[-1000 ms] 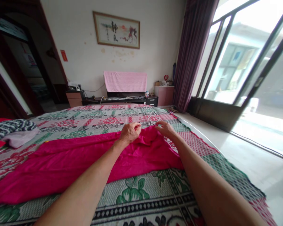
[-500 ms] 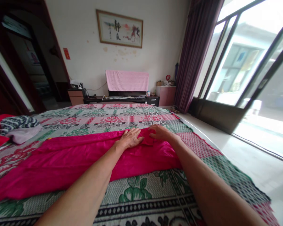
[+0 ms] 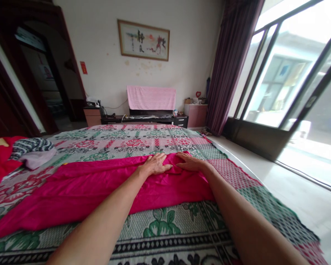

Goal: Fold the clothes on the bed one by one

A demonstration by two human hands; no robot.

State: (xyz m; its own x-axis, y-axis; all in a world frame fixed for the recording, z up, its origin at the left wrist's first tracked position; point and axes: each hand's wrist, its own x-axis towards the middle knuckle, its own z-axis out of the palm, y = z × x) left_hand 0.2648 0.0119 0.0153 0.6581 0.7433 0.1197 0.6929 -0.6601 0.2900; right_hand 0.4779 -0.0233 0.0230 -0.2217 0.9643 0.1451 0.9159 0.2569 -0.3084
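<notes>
A long piece of bright pink cloth [image 3: 99, 187], perhaps a garment, lies folded lengthwise across the bed. Both of my hands rest on its far right part. My left hand [image 3: 155, 164] lies on the cloth with its fingers stretched out and thumb apart. Just to its right, my right hand [image 3: 189, 162] also lies flat on the pink cloth, its fingers spread toward the left. A few wrinkles run between the two hands. The cloth's left end reaches the frame's left edge.
Beneath the cloth is a patterned bedspread [image 3: 165, 230]. A red cloth [image 3: 0, 158] and a black-and-white knitted item [image 3: 30, 146] lie in a pile at the left. Past the bed stands a low cabinet [image 3: 110, 120]. Glass doors [image 3: 267, 81] are on the right.
My right hand has lowered and flattened onto the cloth, and a raised fold beneath it now lies flatter. My left hand stays on the cloth. The view has tilted slightly.
</notes>
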